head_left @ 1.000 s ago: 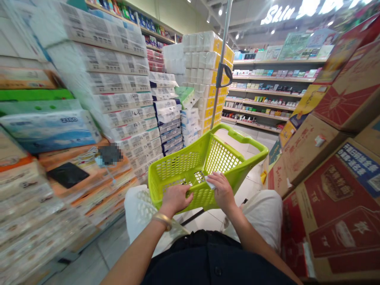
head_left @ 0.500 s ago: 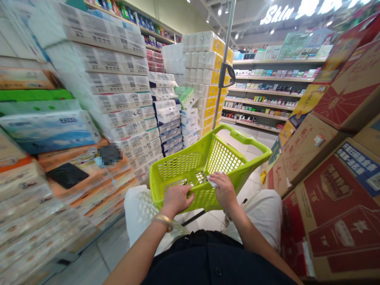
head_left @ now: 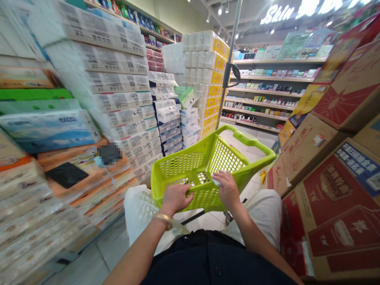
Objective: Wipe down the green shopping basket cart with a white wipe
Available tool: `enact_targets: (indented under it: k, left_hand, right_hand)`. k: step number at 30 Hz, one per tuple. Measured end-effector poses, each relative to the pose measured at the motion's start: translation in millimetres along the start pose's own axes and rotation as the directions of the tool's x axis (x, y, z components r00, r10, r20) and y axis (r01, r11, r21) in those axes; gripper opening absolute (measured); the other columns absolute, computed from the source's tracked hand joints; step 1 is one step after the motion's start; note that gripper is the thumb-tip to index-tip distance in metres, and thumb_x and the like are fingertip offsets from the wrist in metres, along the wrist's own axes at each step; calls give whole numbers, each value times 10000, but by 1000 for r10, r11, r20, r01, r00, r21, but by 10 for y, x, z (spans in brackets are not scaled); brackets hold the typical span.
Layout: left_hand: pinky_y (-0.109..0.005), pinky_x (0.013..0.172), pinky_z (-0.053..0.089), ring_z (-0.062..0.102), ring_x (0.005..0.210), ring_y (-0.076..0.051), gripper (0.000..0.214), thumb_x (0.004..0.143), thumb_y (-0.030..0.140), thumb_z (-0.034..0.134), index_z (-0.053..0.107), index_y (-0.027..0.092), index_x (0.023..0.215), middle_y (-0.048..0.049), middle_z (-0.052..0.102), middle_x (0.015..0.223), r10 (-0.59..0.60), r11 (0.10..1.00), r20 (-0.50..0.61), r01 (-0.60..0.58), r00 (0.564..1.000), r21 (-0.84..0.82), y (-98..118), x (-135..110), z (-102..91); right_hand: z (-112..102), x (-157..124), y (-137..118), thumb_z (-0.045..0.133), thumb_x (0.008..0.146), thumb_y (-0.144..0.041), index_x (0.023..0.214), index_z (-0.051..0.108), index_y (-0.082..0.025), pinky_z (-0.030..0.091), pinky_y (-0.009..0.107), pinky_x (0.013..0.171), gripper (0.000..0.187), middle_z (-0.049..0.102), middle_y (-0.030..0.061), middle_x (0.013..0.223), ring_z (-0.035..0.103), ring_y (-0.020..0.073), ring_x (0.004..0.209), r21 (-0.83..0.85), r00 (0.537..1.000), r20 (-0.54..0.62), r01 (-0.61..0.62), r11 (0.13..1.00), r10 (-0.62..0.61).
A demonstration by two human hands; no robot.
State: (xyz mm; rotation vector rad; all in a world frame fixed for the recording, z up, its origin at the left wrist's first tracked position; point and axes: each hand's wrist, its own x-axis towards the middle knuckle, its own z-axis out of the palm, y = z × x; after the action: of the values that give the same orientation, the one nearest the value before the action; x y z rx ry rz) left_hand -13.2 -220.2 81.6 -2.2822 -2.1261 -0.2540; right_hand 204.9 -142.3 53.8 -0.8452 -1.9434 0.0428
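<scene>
A lime-green plastic shopping basket (head_left: 190, 166) stands in front of me, tilted, with a metal pull handle (head_left: 230, 67) rising from its far side. My left hand (head_left: 175, 198) is closed over the basket's near rim; a gold bangle circles its wrist. My right hand (head_left: 228, 189) is closed on a small white cloth or tissue (head_left: 216, 181) and presses it against the near right rim and inner wall of the basket. The basket's inside looks bare apart from the cloth.
Stacks of wrapped tissue and toilet-paper packs (head_left: 118, 87) wall the left side. Cardboard boxes with red print (head_left: 332, 158) pile up on the right. Shelves of goods (head_left: 267, 95) stand across the aisle ahead, with tiled floor (head_left: 252, 138) between.
The basket and its handle have shifted slightly to the right. My right hand with the cloth has slid a little right along the rim. My left hand keeps its grip.
</scene>
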Motion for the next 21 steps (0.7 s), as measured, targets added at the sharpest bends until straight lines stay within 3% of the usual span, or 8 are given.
enact_targets:
  k: [4, 6, 12, 14, 19, 21]
  left_hand:
    - [-325, 669, 423, 658, 808, -247, 336, 882, 472, 449, 686, 233, 892, -80, 710, 833, -17, 1000, 2, 17, 1000, 19, -2, -5, -12]
    - [-320, 668, 421, 658, 810, -243, 338, 883, 473, 446, 686, 235, 894, -78, 708, 830, -20, 999, 2, 20, 1000, 31, 6, -5, -17]
    - [-311, 667, 416, 653, 808, -234, 324, 878, 462, 452, 681, 233, 895, -74, 706, 825, -9, 1000, -7, 9, 1000, 27, 9, -6, -21]
    - [-310, 670, 418, 652, 811, -233, 322, 877, 459, 452, 680, 233, 895, -75, 708, 830, -10, 1000, -5, 10, 1000, 20, 0, -5, -24]
    - [-321, 675, 423, 656, 821, -246, 333, 883, 465, 436, 678, 237, 889, -79, 713, 849, -12, 1000, 14, 12, 1000, 18, -7, 2, -36]
    - [-321, 678, 423, 656, 822, -245, 329, 882, 467, 441, 676, 238, 889, -79, 715, 854, -16, 1000, 13, 15, 1000, 18, -1, 2, -35]
  right_hand:
    - [-248, 93, 251, 415, 700, 9, 970, 746, -216, 367, 496, 1108, 482, 745, 60, 1054, 626, 241, 1116, -94, 985, -156, -85, 992, 69]
    - [-255, 92, 249, 418, 704, 4, 963, 748, -207, 360, 503, 1110, 469, 747, 68, 1042, 623, 248, 1110, -114, 978, -189, -114, 987, 91]
    - [72, -37, -120, 422, 699, 30, 998, 741, -230, 372, 456, 1103, 509, 742, 48, 1067, 625, 215, 1110, 3, 997, 73, -9, 1000, 9]
    - [60, -35, -107, 421, 702, 29, 1007, 740, -236, 370, 455, 1107, 515, 739, 47, 1080, 620, 212, 1124, 17, 996, 84, -8, 1000, 7]
    - [-232, 79, 218, 421, 717, -5, 998, 743, -222, 337, 496, 1130, 479, 738, 58, 1080, 602, 240, 1147, -89, 989, -110, -111, 990, 101]
    - [-240, 96, 228, 423, 717, -10, 990, 744, -217, 319, 504, 1140, 469, 738, 63, 1072, 598, 245, 1147, -106, 978, -156, -157, 982, 139]
